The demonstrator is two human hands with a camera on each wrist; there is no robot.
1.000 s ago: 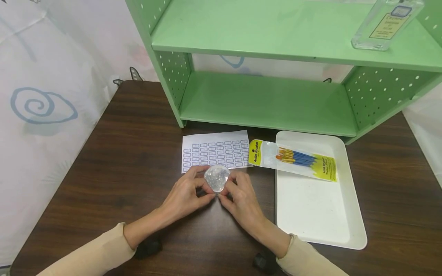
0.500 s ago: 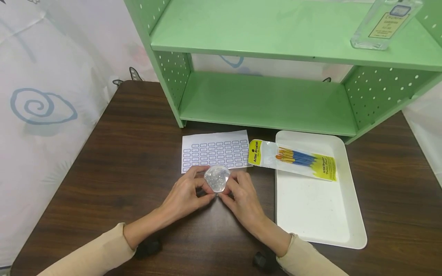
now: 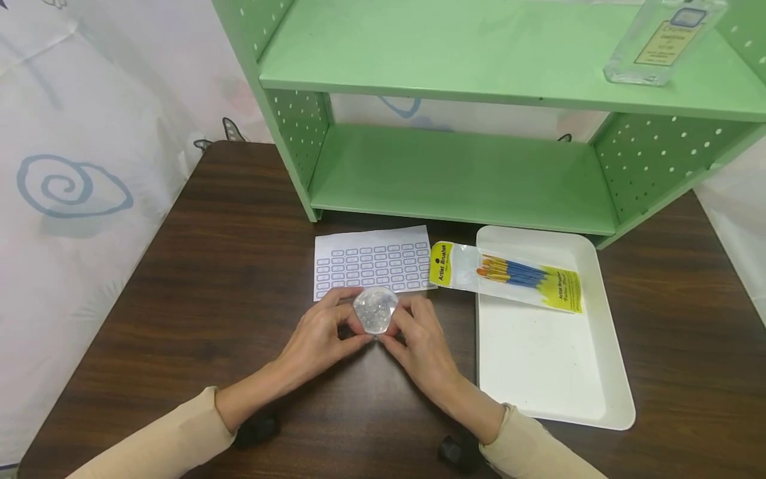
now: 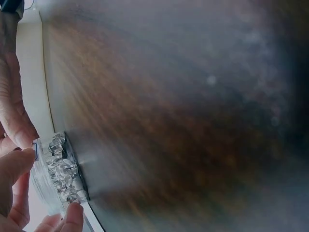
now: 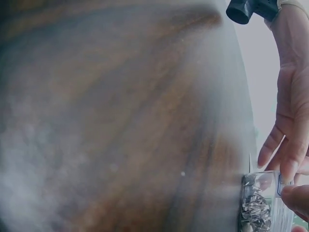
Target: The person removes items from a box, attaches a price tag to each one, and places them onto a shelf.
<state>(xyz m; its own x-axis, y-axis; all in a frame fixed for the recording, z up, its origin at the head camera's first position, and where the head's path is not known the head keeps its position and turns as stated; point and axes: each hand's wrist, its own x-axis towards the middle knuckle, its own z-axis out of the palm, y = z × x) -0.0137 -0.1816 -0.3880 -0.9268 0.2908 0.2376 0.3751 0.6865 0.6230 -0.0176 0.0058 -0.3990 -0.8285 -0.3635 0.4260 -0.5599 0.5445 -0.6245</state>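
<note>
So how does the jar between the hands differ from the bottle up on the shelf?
The jar is squat and round; the bottle is taller and flat-sided. The left hand and right hand hold the jar, while the bottle stands untouched on the green shelf. Shiny bits show in the jar, none in the bottle. Both are see-through, with a small blue-edged label.

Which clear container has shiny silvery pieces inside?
The round jar between the left hand and right hand; the bottle on the green shelf shows none.

Craft-type corner, exact rm unclear, is suggested by artist-brush pkt (image 3: 518, 274), green shelf unit (image 3: 455, 176) on table (image 3: 239, 266) & printed white drape (image 3: 120, 86).
</note>
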